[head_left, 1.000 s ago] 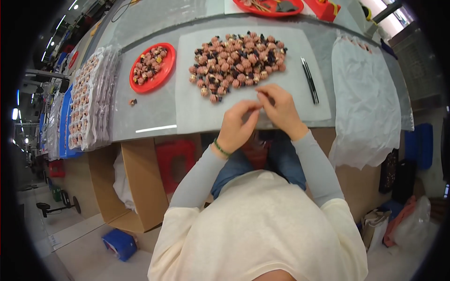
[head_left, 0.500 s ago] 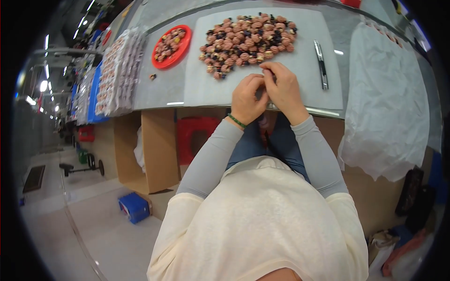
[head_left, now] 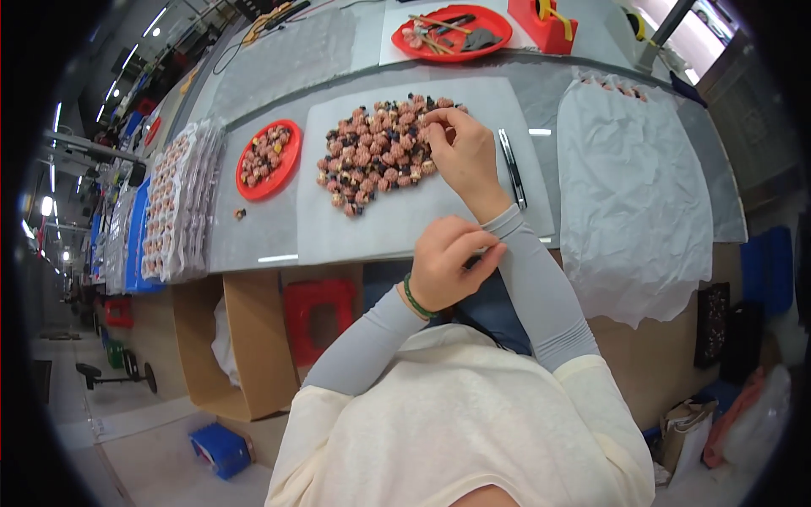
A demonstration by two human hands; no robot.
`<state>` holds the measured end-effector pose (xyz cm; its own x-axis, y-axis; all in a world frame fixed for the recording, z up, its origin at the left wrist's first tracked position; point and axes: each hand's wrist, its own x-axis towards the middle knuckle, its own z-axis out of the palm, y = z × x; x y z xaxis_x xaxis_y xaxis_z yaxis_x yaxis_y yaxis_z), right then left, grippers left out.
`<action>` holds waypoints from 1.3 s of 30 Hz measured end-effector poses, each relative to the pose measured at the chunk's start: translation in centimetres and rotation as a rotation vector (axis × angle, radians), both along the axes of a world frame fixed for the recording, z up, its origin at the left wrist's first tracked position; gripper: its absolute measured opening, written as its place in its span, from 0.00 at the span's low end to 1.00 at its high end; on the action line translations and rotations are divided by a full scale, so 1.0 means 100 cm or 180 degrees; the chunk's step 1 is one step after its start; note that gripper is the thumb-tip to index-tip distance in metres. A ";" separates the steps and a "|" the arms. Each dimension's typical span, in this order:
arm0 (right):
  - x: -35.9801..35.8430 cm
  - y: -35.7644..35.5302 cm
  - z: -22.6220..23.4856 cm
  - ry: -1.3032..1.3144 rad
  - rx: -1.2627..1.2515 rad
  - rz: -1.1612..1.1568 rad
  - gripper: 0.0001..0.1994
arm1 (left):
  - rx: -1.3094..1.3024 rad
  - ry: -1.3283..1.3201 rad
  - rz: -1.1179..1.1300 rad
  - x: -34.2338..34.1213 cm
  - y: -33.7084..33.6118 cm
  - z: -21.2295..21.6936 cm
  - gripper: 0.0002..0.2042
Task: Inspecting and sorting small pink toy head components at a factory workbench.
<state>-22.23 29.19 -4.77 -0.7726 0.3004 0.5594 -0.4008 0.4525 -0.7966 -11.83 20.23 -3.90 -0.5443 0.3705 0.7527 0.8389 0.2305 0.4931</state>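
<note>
A heap of small ridged pink pieces with dark blue and cream bits (head_left: 372,156) lies on a white sheet (head_left: 498,224). My right hand (head_left: 465,156) reaches to the heap's right edge, thumb and forefinger bent together at the pieces; what is between them is hidden. Nearer to me, beyond the table's front edge, my left hand (head_left: 443,262) is held with curled fingers and the thumb against them. Whatever it holds cannot be made out. Right of the heap lies a black and silver pen-like tool (head_left: 512,169).
A red plate (head_left: 292,160) of similar pieces stands left, with one loose piece (head_left: 240,215) near it. Stacked clear trays (head_left: 173,203) stand farther left. White wrapping (head_left: 638,186) covers items at right. A red tray of tools (head_left: 405,42) and a red tape dispenser (head_left: 541,29) stand behind.
My hands, together at the table's front edge before, are now apart. The right has gone forward to the heap; the left has drawn back toward me. The view has shifted, showing more of the table's back.
</note>
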 end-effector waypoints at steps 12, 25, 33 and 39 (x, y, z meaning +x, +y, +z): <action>-0.049 -0.010 0.011 0.0252 0.1331 -0.0570 0.04 | -0.0458 0.0399 0.0735 -0.050 -0.014 0.021 0.06; -0.067 -0.017 0.005 0.0092 0.0487 -0.0467 0.06 | -0.0748 0.0951 0.0310 -0.059 -0.019 0.015 0.08; -0.007 -0.048 0.063 -0.0447 -0.1389 0.1212 0.06 | 0.1670 -0.3610 -0.1333 -0.055 -0.043 -0.009 0.06; 0.087 -0.084 0.108 0.0161 -0.0161 0.2924 0.09 | 0.3383 -0.4752 -0.2562 -0.017 -0.063 -0.049 0.10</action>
<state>-13.54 20.82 6.05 -0.6947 -0.3940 0.6018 -0.6202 -0.0957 -0.7786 -13.57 13.89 -8.81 -0.8008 0.5989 -0.0097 -0.5437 -0.7201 0.4310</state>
